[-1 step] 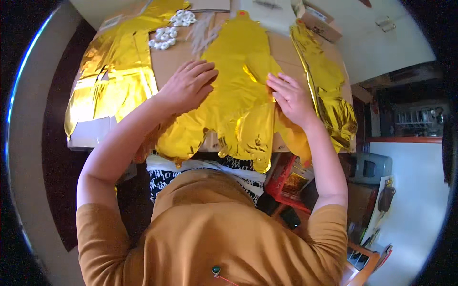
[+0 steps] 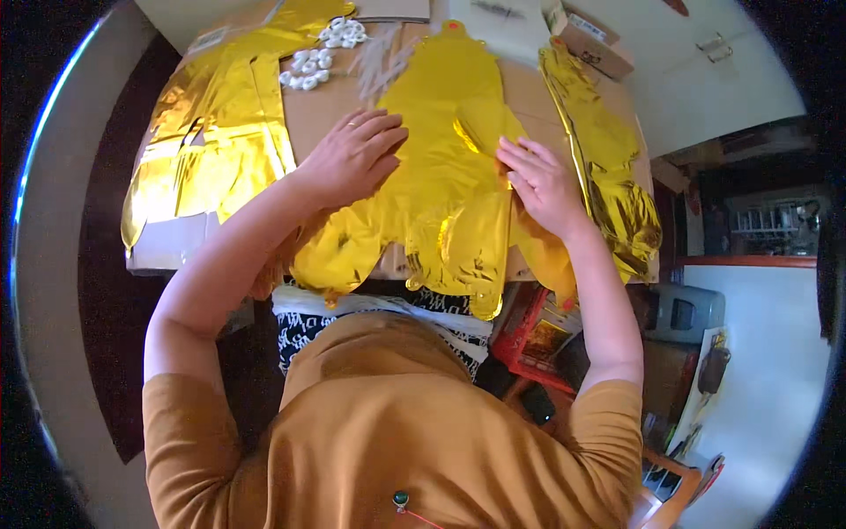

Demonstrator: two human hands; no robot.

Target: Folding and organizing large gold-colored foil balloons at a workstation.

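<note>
A flat, uninflated gold foil balloon (image 2: 441, 97) lies in the middle of the cardboard-covered table, its rounded lobes hanging toward me over the near edge. My left hand (image 2: 354, 159) is over its left side, fingers stretched out and slightly bent, palm down. At the right side is my right hand (image 2: 542, 181), with fingers extended and their tips at a folded-over flap (image 2: 480, 137) of the foil. No grip on the foil shows under either hand. The undersides of both palms are hidden.
More gold foil sheets (image 2: 220, 150) lie at the left, and a crumpled gold foil balloon (image 2: 608, 150) at the right. White ring-shaped pieces (image 2: 307, 69) sit at the back left. A small cardboard box (image 2: 589, 42) stands at the back right. Below the table is a red frame (image 2: 529, 339).
The whole view has shifted very slightly. Both hands keep their places on the foil.
</note>
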